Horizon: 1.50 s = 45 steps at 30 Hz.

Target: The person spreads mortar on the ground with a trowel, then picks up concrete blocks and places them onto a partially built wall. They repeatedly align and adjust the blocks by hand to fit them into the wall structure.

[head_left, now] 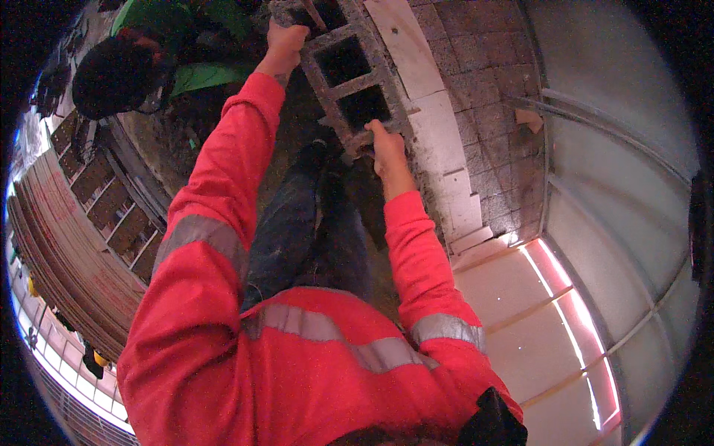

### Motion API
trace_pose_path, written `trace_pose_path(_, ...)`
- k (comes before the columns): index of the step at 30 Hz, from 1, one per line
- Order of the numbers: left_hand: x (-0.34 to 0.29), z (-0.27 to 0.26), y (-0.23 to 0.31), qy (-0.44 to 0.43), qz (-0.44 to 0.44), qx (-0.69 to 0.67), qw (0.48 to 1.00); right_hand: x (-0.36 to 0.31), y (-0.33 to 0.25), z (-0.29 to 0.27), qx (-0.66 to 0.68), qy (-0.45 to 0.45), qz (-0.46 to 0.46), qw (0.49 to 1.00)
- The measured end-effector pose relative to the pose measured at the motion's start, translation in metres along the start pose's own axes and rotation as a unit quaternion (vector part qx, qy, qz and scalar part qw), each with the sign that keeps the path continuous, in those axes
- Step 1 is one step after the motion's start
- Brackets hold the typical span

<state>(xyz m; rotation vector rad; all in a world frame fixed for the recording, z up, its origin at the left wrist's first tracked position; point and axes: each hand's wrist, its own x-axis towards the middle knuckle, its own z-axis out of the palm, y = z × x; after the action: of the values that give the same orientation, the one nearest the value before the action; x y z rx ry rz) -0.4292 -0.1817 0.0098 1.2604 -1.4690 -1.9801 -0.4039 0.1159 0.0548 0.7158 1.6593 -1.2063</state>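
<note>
A grey hollow concrete block (352,86) with square openings is in front of me at the top of the head view. My left hand (287,44) is closed on its far left edge. At the near end, my right hand (388,152) grips the end wall, thumb over the rim by the nearest opening. Both arms are stretched forward in red sleeves. A thin stick-like piece shows at the farthest opening; what it belongs to is unclear. The block's underside is hidden.
Close on my left, a person in green (216,74) bends low, hands not visible. Long stacked boards (74,253) lie farther left. Pale flat strips (435,126) run along the block's right, beside square pavers (487,97). Framed panels (617,163) stand at the right.
</note>
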Motion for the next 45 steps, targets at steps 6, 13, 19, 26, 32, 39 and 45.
trace_pose_path(6, -0.011, 0.018, 0.012, -0.004, 0.005, -0.017, 1.000, -0.006, -0.005, 0.000, 0.009, 0.013, -0.030, 0.999)
trace_pose_path(13, 0.002, -0.001, 0.006, -0.010, 0.006, 0.009, 1.000, -0.004, -0.006, 0.000, -0.044, -0.018, 0.001, 0.999)
trace_pose_path(19, 0.000, 0.006, 0.008, 0.035, -0.011, 0.032, 0.999, 0.000, 0.001, 0.001, 0.012, -0.030, -0.028, 0.999)
trace_pose_path(26, 0.023, -0.034, -0.001, 0.046, 0.042, 0.079, 0.995, 0.012, 0.012, 0.013, 0.010, -0.073, -0.036, 0.997)
trace_pose_path(32, -0.001, 0.015, -0.003, 0.004, -0.012, 0.139, 0.990, 0.012, 0.010, -0.015, 0.001, -0.018, -0.057, 0.998)
trace_pose_path(39, 0.011, -0.006, -0.004, 0.012, -0.041, 0.063, 0.997, -0.002, 0.001, 0.000, -0.055, 0.008, -0.043, 0.998)
trace_pose_path(45, 0.005, 0.012, 0.001, 0.017, -0.017, 0.067, 0.997, 0.015, 0.011, -0.006, -0.030, 0.013, -0.048, 0.998)
